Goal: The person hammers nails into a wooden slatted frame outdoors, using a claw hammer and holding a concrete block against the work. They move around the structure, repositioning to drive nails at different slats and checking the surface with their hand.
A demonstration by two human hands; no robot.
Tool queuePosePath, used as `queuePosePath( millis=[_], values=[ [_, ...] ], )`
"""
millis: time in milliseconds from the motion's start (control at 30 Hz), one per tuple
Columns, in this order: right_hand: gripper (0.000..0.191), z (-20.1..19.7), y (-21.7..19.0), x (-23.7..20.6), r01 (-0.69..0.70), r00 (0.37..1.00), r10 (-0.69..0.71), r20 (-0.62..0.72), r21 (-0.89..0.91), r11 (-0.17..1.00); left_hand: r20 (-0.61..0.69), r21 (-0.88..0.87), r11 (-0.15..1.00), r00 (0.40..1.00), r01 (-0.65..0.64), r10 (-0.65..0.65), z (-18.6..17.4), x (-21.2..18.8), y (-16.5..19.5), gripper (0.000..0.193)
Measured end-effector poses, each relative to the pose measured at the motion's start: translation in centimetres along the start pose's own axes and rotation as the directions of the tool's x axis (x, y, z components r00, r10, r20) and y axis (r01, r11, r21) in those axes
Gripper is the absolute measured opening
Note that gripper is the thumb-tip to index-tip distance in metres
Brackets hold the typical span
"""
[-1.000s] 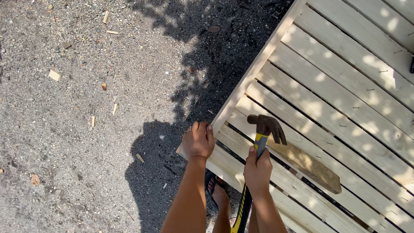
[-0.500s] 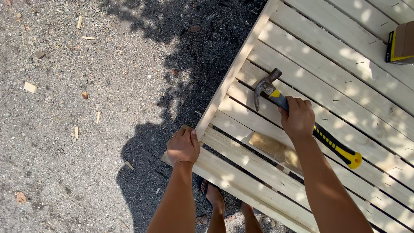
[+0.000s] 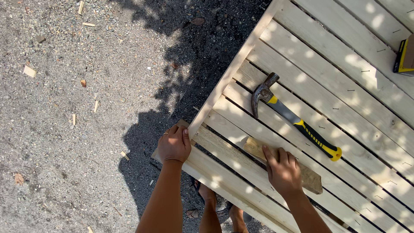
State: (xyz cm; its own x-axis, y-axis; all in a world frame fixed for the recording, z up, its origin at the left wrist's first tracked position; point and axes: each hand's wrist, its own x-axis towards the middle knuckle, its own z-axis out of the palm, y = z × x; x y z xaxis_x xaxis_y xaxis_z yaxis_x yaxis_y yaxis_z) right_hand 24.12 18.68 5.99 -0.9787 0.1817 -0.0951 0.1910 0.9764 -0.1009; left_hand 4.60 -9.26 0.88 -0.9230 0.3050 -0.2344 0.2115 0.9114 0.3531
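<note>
A slatted panel of pale wooden boards (image 3: 340, 64) lies flat across the right of the head view. My left hand (image 3: 174, 143) grips the near corner of its loose edge board (image 3: 224, 179). My right hand (image 3: 282, 170) presses down on a short darker wooden block (image 3: 308, 177) that lies across the slats. A claw hammer (image 3: 293, 118) with a black and yellow handle rests on the slats just beyond my right hand, apart from it.
Grey gravel ground (image 3: 77, 129) with scattered wood chips fills the left, partly in tree shadow. A yellow and black box (image 3: 405, 56) sits on the panel at the far right edge. My feet in sandals (image 3: 211, 203) stand below the panel's corner.
My right hand has laid the hammer down on the slats and moved back onto the wooden block. My left hand stays on the panel's corner.
</note>
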Motion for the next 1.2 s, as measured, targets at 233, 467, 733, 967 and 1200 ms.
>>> queuePosePath(
  millis=[233,467,733,967,1200],
  values=[
    [0.042,-3.1,-1.2,5.2,-0.200,0.707,0.186,0.682,-0.059,0.978,-0.026,-0.014,1.000,1.000,0.006,-0.006,0.3,0.0,0.0,0.031],
    [0.038,-4.2,-0.7,6.5,-0.118,0.673,0.126,0.729,-0.062,0.991,-0.044,-0.002,1.000,0.999,-0.002,0.002,0.3,0.1,0.4,0.030],
    [0.039,-4.6,-3.2,9.7,-0.121,0.614,0.173,0.770,-0.124,0.985,-0.116,-0.033,0.999,0.993,-0.005,0.001,0.4,-0.2,0.4,0.031],
    [0.039,0.3,-5.6,13.0,-0.145,0.531,0.210,0.821,-0.156,0.977,-0.047,-0.016,1.000,0.999,0.021,-0.022,0.9,-0.3,0.1,0.031],
    [0.072,-2.5,-1.6,11.0,-0.305,0.436,0.223,0.872,-0.090,0.948,-0.095,-0.071,0.997,0.994,0.043,-0.050,1.5,-0.4,0.4,0.028]
  ],
)
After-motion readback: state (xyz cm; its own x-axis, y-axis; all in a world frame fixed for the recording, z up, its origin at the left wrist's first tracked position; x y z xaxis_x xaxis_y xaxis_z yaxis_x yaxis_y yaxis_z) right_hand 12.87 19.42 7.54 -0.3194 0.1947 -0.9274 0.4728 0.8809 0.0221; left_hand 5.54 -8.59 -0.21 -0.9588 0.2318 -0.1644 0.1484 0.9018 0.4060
